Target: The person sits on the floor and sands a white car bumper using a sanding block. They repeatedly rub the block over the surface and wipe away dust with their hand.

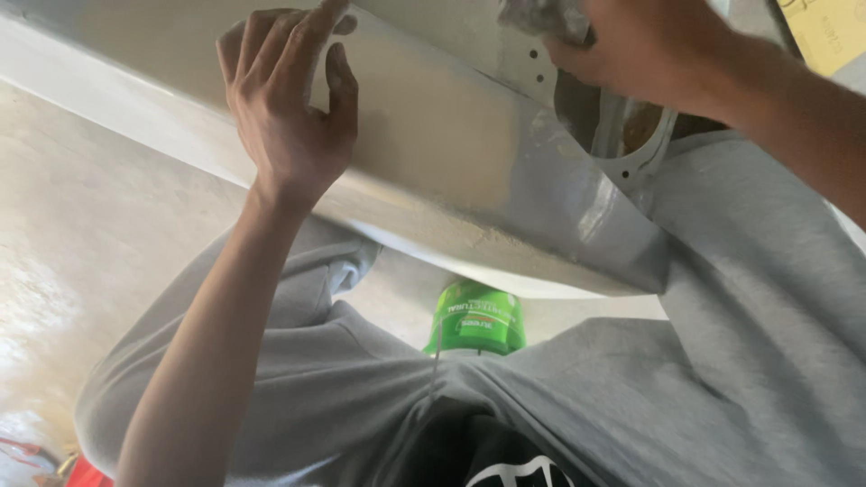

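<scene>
Apparently a panel (451,171) is being sanded: the left hand (289,108) is spread flat on it, the right hand (649,50) closed on a grey pad (541,18); steady bracing is needed next.

Soft daylight from the left, washed-out floor glare, slight blur

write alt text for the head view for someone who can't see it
A person's left hand presses flat on a long grey metal panel across their lap, while the right hand grips a grey pad at its top edge. A green plastic container sits below, between grey-trousered knees.
</scene>
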